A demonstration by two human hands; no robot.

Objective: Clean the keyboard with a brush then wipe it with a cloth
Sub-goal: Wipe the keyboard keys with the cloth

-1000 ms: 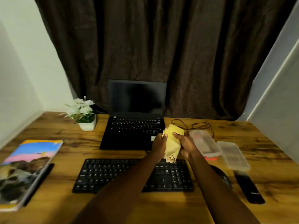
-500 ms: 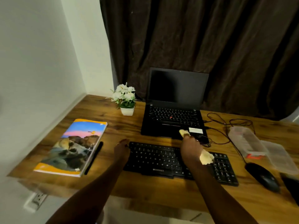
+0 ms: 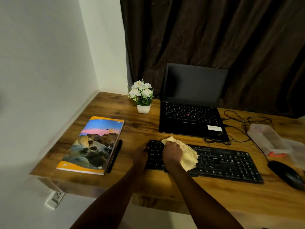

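Note:
A black keyboard point(image 3: 226, 162) lies across the wooden desk point(image 3: 140, 129) in front of the laptop. My right hand point(image 3: 171, 154) holds a pale yellow cloth point(image 3: 189, 156) bunched under its fingers and presses it onto the keyboard's left part. My left hand point(image 3: 140, 157) grips the keyboard's left end. No brush can be made out in this view.
An open black laptop point(image 3: 191, 103) stands behind the keyboard, with cables point(image 3: 237, 119) to its right. A white flower pot point(image 3: 142, 96), a book point(image 3: 94, 144) with a pen point(image 3: 115, 154), clear plastic boxes point(image 3: 267, 138) and a black mouse point(image 3: 287, 176) share the desk.
My right hand carried the cloth from the keyboard's middle to its left part. My left hand moved onto the keyboard's left end. The camera swung left.

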